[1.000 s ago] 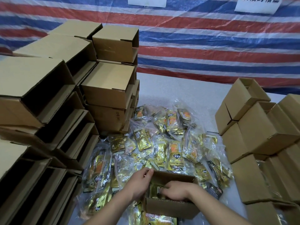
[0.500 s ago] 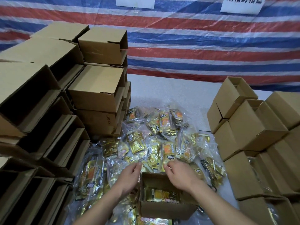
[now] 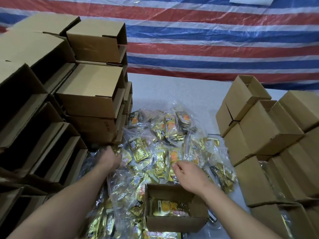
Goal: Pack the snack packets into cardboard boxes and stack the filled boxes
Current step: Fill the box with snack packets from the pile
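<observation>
Both hands are out over the snack packets heaped mid-frame on the bench — left hand curled into the bags, right hand loosely open; slippery film could spill a bag beside the open box at lower centre.

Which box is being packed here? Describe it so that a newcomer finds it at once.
Between the two tall stacks of cardboard boxes lies a pile of snack packets on the table. At its near edge, just below the right hand, stands one small box, alone with its top open upward and a yellow packet lying inside.
</observation>
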Available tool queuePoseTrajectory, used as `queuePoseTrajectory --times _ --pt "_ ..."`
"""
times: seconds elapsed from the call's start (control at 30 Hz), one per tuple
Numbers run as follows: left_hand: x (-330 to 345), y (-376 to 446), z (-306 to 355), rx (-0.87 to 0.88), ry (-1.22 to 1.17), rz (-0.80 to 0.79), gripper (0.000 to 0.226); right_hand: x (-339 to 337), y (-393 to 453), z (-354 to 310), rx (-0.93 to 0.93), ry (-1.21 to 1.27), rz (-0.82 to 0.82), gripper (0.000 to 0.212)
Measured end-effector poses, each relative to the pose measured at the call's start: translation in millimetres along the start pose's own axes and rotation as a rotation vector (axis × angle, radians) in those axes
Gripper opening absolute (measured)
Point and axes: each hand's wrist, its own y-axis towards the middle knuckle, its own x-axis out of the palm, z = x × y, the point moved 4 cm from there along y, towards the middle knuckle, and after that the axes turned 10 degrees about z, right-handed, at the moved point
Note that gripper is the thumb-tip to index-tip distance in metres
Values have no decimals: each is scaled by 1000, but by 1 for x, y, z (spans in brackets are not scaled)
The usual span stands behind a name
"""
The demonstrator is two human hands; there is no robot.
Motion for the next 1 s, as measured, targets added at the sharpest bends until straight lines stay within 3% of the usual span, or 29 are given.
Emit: queuePoseTrajectory --times 0.13,0.3,0.5,0.7,0.83,0.9,1.0 --pt "19 23 -7 -85 65 -120 96 -3 3 -8 13 38 0 41" --pt "29 36 -12 -178 116 -143 123 2 0 -14 36 78 -9 43" --pt "21 31 -11 -263 -72 -130 85 5 5 -13 53 134 -31 40" --pt "-25 -7 11 -178 -451 -51 74 2 21 -32 74 240 -17 42" --pt "-60 -49 41 9 -580 -11 52 -5 33 -56 215 509 -5 38" --pt "-84 -75 63 121 -629 35 46 -10 36 -69 322 724 -29 51" --pt "-113 -115 99 312 -663 100 61 -16 38 -86 412 1098 -98 95"
